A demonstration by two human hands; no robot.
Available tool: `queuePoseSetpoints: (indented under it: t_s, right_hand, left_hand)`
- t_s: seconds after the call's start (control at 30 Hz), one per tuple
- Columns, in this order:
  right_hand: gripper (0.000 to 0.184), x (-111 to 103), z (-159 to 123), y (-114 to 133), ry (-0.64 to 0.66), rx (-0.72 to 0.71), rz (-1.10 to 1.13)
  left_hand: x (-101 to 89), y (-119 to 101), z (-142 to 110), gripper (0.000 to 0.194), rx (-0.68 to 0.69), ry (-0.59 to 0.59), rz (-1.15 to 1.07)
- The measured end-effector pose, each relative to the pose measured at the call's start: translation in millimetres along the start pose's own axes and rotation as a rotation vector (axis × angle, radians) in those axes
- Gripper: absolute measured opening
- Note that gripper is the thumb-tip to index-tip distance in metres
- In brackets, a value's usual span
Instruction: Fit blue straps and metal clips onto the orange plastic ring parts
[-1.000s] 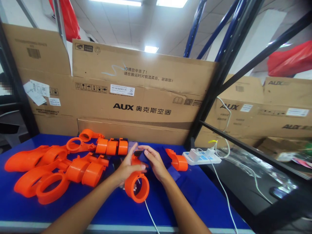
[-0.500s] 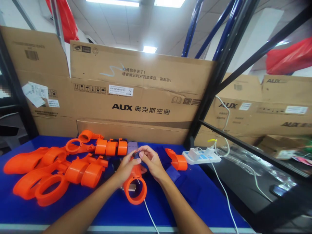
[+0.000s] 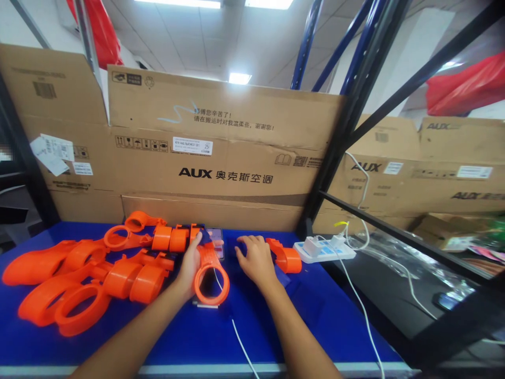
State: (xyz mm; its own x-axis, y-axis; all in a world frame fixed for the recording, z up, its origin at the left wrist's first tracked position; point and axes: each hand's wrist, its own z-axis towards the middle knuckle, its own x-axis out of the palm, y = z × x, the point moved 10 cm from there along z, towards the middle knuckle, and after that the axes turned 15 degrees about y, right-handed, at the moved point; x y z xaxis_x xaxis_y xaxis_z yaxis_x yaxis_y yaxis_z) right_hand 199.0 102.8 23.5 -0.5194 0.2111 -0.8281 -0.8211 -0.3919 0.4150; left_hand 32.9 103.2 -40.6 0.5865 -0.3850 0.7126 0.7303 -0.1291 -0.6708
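Note:
My left hand (image 3: 188,268) is closed around the handle end of an orange tape dispenser (image 3: 209,258), whose round ring hangs toward me. A dark blue part shows at its top, by my thumb. My right hand (image 3: 255,259) is apart from it, low over the blue table, palm down with fingers spread and bent; I see nothing held in it. Just right of that hand lies another orange tape dispenser (image 3: 290,259). Behind the held dispenser, a phone-like flat device (image 3: 216,235) is partly covered.
Several orange tape dispensers (image 3: 122,276) lie in rows on the left of the blue table (image 3: 189,337). A white power strip (image 3: 325,249) with plugs and cables sits at the right edge. Cardboard (image 3: 229,158) stands along the back, beside a dark rack post (image 3: 339,142).
My right hand has come off the tape dispenser and moved right, its fingers spreading. My left hand keeps the dispenser and has shifted slightly left. The view has moved a little.

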Motion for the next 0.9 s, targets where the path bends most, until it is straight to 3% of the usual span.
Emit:
queuePoseSetpoints:
  t_s: [0.13, 0.3, 0.43, 0.57, 0.7, 0.8, 0.9]
  right_hand:
    - [0.025, 18, -1, -11, 0.147, 0.081, -0.339]
    - [0.018, 34, -1, -10, 0.228, 0.067, -0.425]
    - [0.02, 29, 2, -6, 0.204, 0.038, -0.42]
    - [0.022, 10, 3, -5, 0.077, 0.027, -0.361]
    - [0.021, -14, 0, -5, -0.118, -0.021, -0.116]
    - [0.021, -30, -3, -17, -0.279, -0.053, 0.283]
    - [0.026, -26, 0, -30, -0.292, -0.052, 0.702]
  left_hand:
    - [-7.0, -6, -1, 0.042, 0.037, -0.034, -0.057]
    - [-9.1, 0, -1, 0.043, 0.011, -0.048, -0.091]
    - [-4.3, 0, -1, 0.047, -0.014, -0.037, -0.111]
    - [-0.1, 1, -3, 0.051, -0.052, -0.034, -0.135]
    - [0.9, 4, -4, 0.047, -0.054, -0.042, -0.135]
    - [0.0, 5, -3, 0.043, -0.028, -0.036, -0.14]
    - [-3.7, 8, -3, 0.042, -0.019, -0.039, -0.127]
